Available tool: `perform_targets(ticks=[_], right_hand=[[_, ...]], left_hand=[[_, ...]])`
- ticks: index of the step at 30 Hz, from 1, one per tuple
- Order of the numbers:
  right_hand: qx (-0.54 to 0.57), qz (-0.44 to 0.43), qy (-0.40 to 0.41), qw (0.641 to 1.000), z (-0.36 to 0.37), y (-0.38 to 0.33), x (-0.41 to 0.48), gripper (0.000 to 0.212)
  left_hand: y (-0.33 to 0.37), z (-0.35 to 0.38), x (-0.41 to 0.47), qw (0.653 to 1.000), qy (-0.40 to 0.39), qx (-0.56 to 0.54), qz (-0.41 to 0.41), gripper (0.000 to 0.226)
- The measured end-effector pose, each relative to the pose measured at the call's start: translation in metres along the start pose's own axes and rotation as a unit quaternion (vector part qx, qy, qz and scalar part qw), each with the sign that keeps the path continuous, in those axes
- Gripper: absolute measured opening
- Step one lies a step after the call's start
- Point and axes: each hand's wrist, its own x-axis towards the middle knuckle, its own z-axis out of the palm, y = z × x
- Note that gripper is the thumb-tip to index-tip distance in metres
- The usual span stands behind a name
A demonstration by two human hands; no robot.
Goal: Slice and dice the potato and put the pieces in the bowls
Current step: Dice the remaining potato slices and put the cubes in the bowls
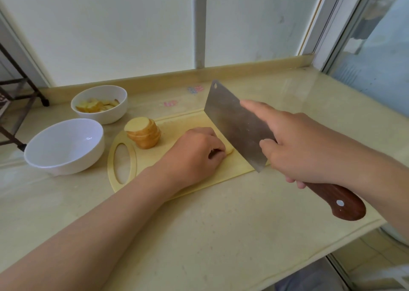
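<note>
A pale yellow cutting board (168,131) lies on the counter. On its left part stands a stack of potato slices (143,133). My left hand (194,153) curls over a flat potato piece (229,150) at the board's middle, and most of that piece is hidden. My right hand (294,149) grips a cleaver (234,122) by its brown wooden handle, index finger stretched along the blade, which stands just right of the left hand's fingers. The far white bowl (100,113) holds several potato slices. The near white bowl (64,157) holds nothing.
The beige stone counter (199,224) ends at a front edge on the lower right. A raised ledge and frosted window panes run behind. A dark metal rack (15,87) stands at the far left. Small pink and blue stickers (194,89) lie behind the board.
</note>
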Motion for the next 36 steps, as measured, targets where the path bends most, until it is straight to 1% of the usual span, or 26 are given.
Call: perform_targets(ticks=[4, 10, 14, 16, 20, 25, 29, 32, 36], right_hand=[[-0.03, 0.006, -0.025, 0.999, 0.008, 0.001, -0.006, 0.078], [-0.064, 0.016, -0.063, 0.996, 0.01, -0.01, -0.004, 0.079], [-0.062, -0.004, -0.042, 0.997, 0.015, -0.026, 0.037, 0.083], [-0.027, -0.005, -0.028, 0.999, 0.012, -0.028, 0.052, 0.085], [0.061, 0.008, 0.016, 0.998, 0.004, -0.015, 0.054, 0.083], [0.192, 0.058, 0.049, 0.978, 0.004, 0.024, 0.039, 0.08], [0.287, 0.094, 0.049, 0.952, 0.015, 0.053, 0.029, 0.075], [0.33, 0.101, 0.038, 0.938, 0.025, 0.065, 0.023, 0.072], [0.366, 0.098, 0.027, 0.925, 0.036, 0.069, 0.016, 0.076]], left_hand=[[0.001, 0.001, -0.001, 1.0, 0.004, 0.009, 0.002, 0.01], [-0.002, 0.001, -0.001, 1.0, 0.006, -0.009, 0.013, 0.009], [-0.005, 0.004, -0.001, 1.0, 0.012, 0.001, 0.02, 0.013], [-0.003, 0.004, -0.003, 1.0, 0.017, 0.007, 0.021, 0.011], [-0.004, 0.004, -0.004, 1.0, 0.027, 0.009, 0.013, 0.012], [-0.007, 0.007, -0.004, 1.0, 0.026, 0.004, 0.009, 0.008], [-0.007, 0.007, -0.004, 1.0, 0.027, -0.009, 0.0, 0.007], [-0.006, 0.006, -0.004, 0.999, 0.023, -0.021, -0.015, 0.008], [-0.006, 0.005, -0.003, 0.999, 0.024, -0.034, -0.02, 0.012]])
